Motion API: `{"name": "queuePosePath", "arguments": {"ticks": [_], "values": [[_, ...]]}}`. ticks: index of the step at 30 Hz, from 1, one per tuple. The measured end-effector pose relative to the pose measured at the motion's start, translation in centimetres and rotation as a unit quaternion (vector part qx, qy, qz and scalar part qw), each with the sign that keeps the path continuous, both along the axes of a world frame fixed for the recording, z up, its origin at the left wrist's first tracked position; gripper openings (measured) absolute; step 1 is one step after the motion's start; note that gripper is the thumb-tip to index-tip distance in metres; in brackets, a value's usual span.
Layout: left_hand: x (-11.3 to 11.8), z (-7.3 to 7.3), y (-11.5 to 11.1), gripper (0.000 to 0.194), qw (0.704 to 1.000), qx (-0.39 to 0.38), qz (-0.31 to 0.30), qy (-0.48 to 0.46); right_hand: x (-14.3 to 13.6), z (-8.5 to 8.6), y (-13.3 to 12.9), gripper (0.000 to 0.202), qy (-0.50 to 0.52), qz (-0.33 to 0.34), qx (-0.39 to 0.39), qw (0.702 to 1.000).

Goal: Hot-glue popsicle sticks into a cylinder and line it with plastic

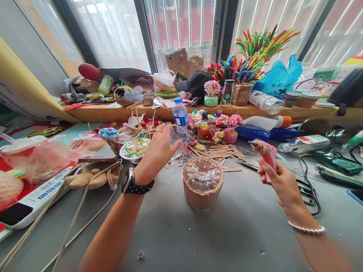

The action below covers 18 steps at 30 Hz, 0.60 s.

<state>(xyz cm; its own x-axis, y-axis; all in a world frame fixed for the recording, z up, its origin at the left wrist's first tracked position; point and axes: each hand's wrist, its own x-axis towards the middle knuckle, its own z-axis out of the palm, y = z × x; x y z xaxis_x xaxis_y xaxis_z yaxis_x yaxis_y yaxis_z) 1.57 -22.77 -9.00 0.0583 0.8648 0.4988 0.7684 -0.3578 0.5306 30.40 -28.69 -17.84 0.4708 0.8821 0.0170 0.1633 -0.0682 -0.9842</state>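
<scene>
My left hand (156,151) is raised over the middle of the table, its thumb and bent fingers around a clear plastic piece (173,136); its far fingers are partly hidden. In my right hand (283,189) is a pink hot glue gun (269,153), nozzle pointing left, fingers wrapped round its handle. Between my hands, on the grey table (227,238), stands a round brown container (201,196) with ridged sides. A clear, ribbed plastic bottle bottom (202,172) covers its top. Neither hand touches the container.
Flat wooden sticks (227,152) lie behind the container. A blue-capped water bottle (180,117) stands beyond my left hand, near crocheted flowers (232,121). Scissors (179,162) lie nearby. Cords and a phone (96,158) are at left; a black cable (312,189) runs at right.
</scene>
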Motion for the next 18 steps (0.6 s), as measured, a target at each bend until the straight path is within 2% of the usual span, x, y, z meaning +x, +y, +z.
{"name": "queuePosePath", "arguments": {"ticks": [1, 3, 5, 7, 11, 14, 18], "values": [[0.1, 0.0, -0.9, 0.041, 0.997, 0.002, -0.020, 0.069, 0.0, 0.0, 0.0, 0.038, -0.003, 0.002, -0.004, 1.000], [0.5, -0.1, -2.8, 0.032, 0.982, -0.021, -0.125, 0.138, -0.1, 0.0, -0.1, 0.038, -0.008, 0.003, -0.013, 1.000], [1.1, -0.3, -4.3, 0.037, 0.952, -0.063, -0.257, 0.153, -0.2, -0.1, -0.2, 0.038, -0.019, 0.005, -0.019, 1.000], [1.7, -0.9, -5.2, 0.044, 0.931, -0.065, -0.322, 0.157, -0.2, -0.3, -0.3, 0.038, -0.033, 0.007, -0.020, 0.999], [3.2, -2.3, -5.7, 0.048, 0.925, -0.045, -0.337, 0.172, -0.1, -0.7, -0.4, 0.038, -0.047, 0.007, -0.021, 0.999], [4.4, -3.3, -5.8, 0.056, 0.935, -0.045, -0.308, 0.173, -0.1, -0.7, -0.6, 0.038, -0.055, 0.005, -0.026, 0.998], [5.5, -3.9, -5.8, 0.047, 0.945, -0.047, -0.289, 0.144, -0.2, -0.2, -1.0, 0.038, -0.056, 0.007, -0.027, 0.998]]}}
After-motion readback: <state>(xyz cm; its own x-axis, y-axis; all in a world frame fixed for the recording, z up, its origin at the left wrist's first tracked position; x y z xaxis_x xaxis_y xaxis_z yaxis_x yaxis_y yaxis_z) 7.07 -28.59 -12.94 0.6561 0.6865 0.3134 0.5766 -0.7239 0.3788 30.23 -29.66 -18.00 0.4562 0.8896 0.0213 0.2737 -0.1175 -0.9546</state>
